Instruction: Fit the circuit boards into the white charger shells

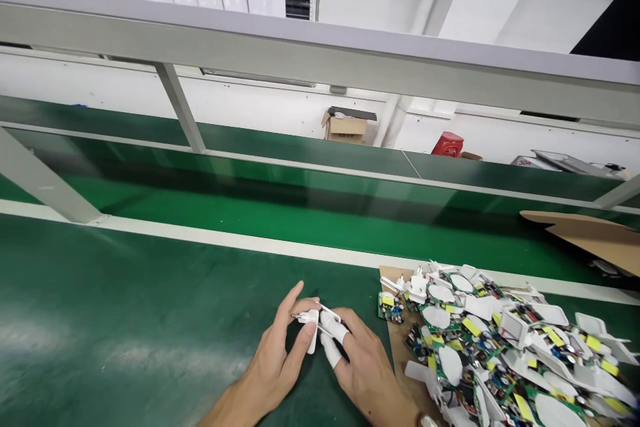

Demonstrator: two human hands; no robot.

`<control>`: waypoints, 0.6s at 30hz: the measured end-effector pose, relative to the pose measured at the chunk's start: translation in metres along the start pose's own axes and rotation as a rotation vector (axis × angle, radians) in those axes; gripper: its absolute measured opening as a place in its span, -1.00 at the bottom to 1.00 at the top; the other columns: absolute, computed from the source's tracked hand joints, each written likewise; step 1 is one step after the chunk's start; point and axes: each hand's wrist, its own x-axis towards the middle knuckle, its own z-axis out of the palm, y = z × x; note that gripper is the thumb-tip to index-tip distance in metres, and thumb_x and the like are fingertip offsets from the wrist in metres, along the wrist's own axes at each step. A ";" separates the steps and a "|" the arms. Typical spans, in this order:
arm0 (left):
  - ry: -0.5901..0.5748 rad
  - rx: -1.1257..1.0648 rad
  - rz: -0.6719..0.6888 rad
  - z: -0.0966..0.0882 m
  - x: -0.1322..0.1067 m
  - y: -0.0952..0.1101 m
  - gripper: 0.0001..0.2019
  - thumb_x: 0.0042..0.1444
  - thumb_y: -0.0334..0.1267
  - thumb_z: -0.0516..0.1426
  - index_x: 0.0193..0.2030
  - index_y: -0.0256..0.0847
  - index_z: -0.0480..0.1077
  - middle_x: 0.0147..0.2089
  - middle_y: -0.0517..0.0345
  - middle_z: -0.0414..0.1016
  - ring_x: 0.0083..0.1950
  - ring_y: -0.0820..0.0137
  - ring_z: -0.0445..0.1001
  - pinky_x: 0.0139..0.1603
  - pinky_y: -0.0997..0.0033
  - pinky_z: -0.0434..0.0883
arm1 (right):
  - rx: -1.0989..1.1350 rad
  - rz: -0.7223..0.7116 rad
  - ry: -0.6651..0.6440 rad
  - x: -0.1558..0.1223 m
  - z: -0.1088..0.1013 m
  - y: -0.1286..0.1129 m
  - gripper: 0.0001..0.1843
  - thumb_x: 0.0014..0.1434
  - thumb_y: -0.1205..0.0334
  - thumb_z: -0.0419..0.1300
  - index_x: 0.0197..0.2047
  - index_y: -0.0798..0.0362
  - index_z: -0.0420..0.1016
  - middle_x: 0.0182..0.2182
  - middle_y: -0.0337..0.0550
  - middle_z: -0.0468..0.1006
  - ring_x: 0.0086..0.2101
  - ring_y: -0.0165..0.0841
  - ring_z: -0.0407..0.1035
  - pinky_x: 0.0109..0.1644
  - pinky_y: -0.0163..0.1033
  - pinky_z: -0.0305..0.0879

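Between my two hands, over the dark green tabletop (165, 320), is a small white plastic plug housing (313, 332) with metal pins pointing left. Thumb and fingers of my left hand (280, 353) pinch it on the pin side. My right hand (367, 363) grips its other side, with white finger covers on at least two fingers. The inside of the housing is hidden by my fingers. To the right, a heap of white plug housings and green circuit boards (470, 327) with yellow-wrapped parts lies on a cardboard sheet (399, 347).
Behind the tabletop runs a bright green conveyor belt (240, 213), bordered by a pale metal rail (210, 240). A grey frame beam (300, 47) crosses overhead. Beyond stand a cardboard box (345, 127) and a red container (447, 145). Brown cardboard (590, 233) juts over the belt at right.
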 end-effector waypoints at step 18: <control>0.173 0.171 0.372 0.012 -0.006 0.011 -0.11 0.32 -0.04 0.31 0.60 0.02 -0.13 0.31 -0.13 0.54 0.34 0.06 0.49 0.32 -0.04 0.49 | 1.469 0.899 0.072 0.007 0.011 -0.019 -0.53 0.10 -0.16 0.50 -0.06 -0.01 0.69 -0.22 -0.09 0.72 -0.17 -0.08 0.63 -0.01 -0.01 0.53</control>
